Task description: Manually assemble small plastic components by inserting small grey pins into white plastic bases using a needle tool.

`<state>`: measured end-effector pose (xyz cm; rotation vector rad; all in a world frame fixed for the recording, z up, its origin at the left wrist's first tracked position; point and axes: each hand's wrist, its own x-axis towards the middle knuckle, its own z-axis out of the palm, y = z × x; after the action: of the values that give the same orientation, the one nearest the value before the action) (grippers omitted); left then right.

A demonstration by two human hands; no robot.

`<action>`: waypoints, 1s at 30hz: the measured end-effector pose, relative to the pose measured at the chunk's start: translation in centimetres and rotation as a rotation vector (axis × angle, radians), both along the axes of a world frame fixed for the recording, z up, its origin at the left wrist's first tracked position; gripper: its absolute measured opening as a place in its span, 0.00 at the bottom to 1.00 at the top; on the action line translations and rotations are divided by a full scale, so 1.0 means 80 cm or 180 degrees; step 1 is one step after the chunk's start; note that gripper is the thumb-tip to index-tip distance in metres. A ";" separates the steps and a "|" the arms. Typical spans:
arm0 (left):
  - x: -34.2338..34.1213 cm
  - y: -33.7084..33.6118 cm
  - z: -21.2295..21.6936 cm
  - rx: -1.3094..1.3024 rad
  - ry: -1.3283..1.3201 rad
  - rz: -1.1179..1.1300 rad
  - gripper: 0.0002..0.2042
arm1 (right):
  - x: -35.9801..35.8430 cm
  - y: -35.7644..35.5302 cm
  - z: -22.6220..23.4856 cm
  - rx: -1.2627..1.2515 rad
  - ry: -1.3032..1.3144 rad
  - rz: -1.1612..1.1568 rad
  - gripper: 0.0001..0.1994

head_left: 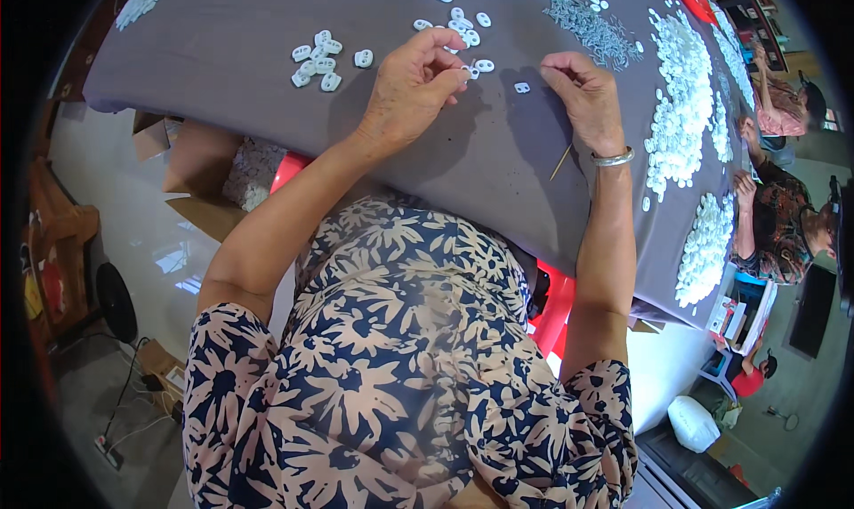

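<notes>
Small white plastic pieces: lying scattered on grey-covered surface (pixel 231 47).

Left hand (pixel 411 91): hovering over surface, fingers curling inward, thumb and forefinger pressing together, apparently pinching one white piece (pixel 466 73); piece mostly hidden by fingertips, so contact hard to confirm.

Right hand (pixel 583 96): resting on surface, fingertips drawn together near loose piece (pixel 522 88); whether pinching anything, cannot tell. Silver bangle (pixel 614 159) sitting at wrist. Thin stick (pixel 560 162) lying just beside wrist.

Small cluster (pixel 318 62) lying left of hands; second cluster (pixel 463 29) lying just beyond left fingertips. Large heaps (pixel 680 100) spreading along right edge; grey heap (pixel 594 31) lying beyond right hand.

Handling, judged: pieces looking light, stiff, smooth, likely slippery; probably sliding on cloth if nudged. Taking hold best by fingertip pinch across narrow sides, one at a time. Breakage seeming unlikely; dropping or flicking away seeming likelier.
</notes>
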<state>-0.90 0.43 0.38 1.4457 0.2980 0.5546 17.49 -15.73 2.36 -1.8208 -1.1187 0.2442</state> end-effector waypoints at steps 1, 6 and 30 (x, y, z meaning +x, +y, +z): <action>-0.001 0.000 0.002 0.0008 0.0002 0.0010 0.12 | -0.004 0.001 0.004 -0.0170 0.0030 0.0039 0.05; 0.000 0.010 0.008 -0.0019 0.0002 0.0097 0.11 | -0.008 0.007 0.002 -0.0179 -0.0054 0.0292 0.04; 0.012 0.020 -0.008 0.0163 -0.0243 0.0350 0.11 | -0.038 0.072 0.021 -0.0415 -0.1912 0.0927 0.07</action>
<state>0.09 2.04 -0.24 1.4599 0.3058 0.7096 14.48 -9.99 4.04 -1.8951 -1.8267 -0.0764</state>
